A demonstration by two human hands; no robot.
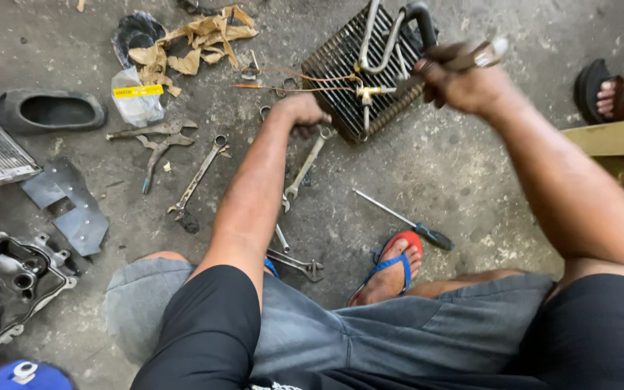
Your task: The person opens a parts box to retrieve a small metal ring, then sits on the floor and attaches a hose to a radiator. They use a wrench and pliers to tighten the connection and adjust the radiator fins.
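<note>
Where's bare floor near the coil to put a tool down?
Bare concrete lies right of the finned coil, between it, the screwdriver and the wooden board. Left of the left hand it is crowded: spanners, pliers, torn cardboard.

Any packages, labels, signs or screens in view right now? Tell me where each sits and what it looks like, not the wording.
Clear plastic bag: on the floor at upper left, crumpled, with a yellow strip label across it.
Torn brown paper wrapping: just right of the bag, crumpled, beside a black bag.
No signs or screens in view.
</note>
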